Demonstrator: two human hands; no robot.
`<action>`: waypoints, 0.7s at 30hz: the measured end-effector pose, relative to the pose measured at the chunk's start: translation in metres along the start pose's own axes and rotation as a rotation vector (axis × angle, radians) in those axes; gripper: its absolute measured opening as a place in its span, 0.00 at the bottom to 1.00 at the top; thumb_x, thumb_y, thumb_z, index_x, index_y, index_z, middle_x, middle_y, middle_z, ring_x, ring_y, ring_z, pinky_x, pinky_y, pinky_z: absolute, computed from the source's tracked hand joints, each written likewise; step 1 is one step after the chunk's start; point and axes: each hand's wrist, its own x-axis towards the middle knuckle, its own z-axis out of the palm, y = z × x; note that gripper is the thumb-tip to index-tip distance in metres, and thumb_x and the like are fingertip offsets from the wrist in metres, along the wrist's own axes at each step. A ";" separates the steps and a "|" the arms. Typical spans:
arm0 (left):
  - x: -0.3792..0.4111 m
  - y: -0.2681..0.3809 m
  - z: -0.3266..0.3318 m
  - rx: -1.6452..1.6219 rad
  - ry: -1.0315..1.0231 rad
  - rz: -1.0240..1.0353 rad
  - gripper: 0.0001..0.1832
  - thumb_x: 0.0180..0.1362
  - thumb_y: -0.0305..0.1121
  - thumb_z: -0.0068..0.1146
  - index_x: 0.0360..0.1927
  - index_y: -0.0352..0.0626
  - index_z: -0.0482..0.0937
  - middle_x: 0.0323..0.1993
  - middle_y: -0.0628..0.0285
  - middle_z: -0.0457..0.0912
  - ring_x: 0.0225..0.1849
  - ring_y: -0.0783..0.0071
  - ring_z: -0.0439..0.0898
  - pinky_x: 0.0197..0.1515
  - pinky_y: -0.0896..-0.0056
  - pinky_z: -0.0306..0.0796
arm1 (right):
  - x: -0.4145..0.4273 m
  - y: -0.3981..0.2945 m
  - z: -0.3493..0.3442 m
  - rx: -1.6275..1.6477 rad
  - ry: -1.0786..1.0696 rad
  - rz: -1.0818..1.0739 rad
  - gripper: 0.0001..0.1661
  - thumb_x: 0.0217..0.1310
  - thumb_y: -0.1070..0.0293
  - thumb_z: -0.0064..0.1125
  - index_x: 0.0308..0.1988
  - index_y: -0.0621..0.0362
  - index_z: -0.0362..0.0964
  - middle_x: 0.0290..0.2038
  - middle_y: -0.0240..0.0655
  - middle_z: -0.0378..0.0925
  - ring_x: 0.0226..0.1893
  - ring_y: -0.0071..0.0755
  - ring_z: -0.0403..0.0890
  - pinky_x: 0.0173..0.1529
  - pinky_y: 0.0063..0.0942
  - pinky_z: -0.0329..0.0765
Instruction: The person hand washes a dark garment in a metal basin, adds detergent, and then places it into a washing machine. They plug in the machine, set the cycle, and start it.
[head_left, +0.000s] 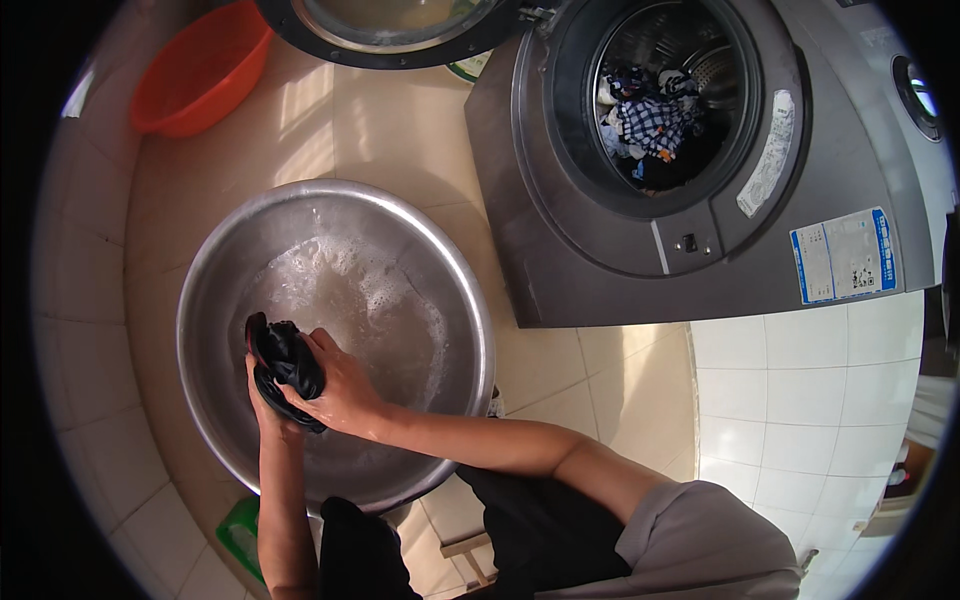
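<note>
Both of my hands grip a bunched, wet black cloth item (289, 367) above the left part of a large metal basin (480, 330). My left hand (268, 409) holds it from the left and below, partly hidden by it. On its right side my right hand (343, 390) is closed around the folds. Cloudy water with suds (352, 292) lies in the basin. At the upper right, a grey front-loading washing machine (600, 262) stands with its round door (405, 56) swung out. Inside its drum are clothes, among them a dark checked garment (652, 126).
An orange plastic basin (202, 71) is on the tiled floor at the upper left. A green plastic container (241, 534) is beside the metal basin's lower left. White tiled walls run along the left and right. Part of a low stool (469, 547) shows near my legs.
</note>
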 end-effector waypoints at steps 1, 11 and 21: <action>0.010 0.005 -0.005 -0.051 -0.254 -0.085 0.23 0.76 0.52 0.45 0.48 0.44 0.82 0.42 0.60 0.86 0.45 0.67 0.85 0.50 0.63 0.79 | 0.003 -0.002 -0.004 -0.085 -0.054 -0.156 0.34 0.56 0.62 0.74 0.59 0.57 0.69 0.50 0.47 0.72 0.41 0.59 0.82 0.44 0.49 0.83; 0.038 0.017 -0.127 1.443 -0.540 0.595 0.18 0.57 0.36 0.67 0.48 0.35 0.84 0.47 0.52 0.86 0.48 0.54 0.86 0.52 0.59 0.80 | 0.004 0.035 0.017 -0.275 -0.555 -0.545 0.32 0.40 0.70 0.77 0.49 0.59 0.74 0.44 0.47 0.72 0.39 0.53 0.84 0.40 0.47 0.82; 0.004 0.033 0.101 0.766 -0.143 0.063 0.41 0.76 0.61 0.45 0.79 0.38 0.60 0.78 0.52 0.61 0.78 0.61 0.59 0.79 0.63 0.50 | 0.017 0.097 -0.008 1.577 -0.187 0.841 0.35 0.65 0.55 0.74 0.65 0.56 0.72 0.61 0.35 0.80 0.61 0.34 0.80 0.69 0.39 0.75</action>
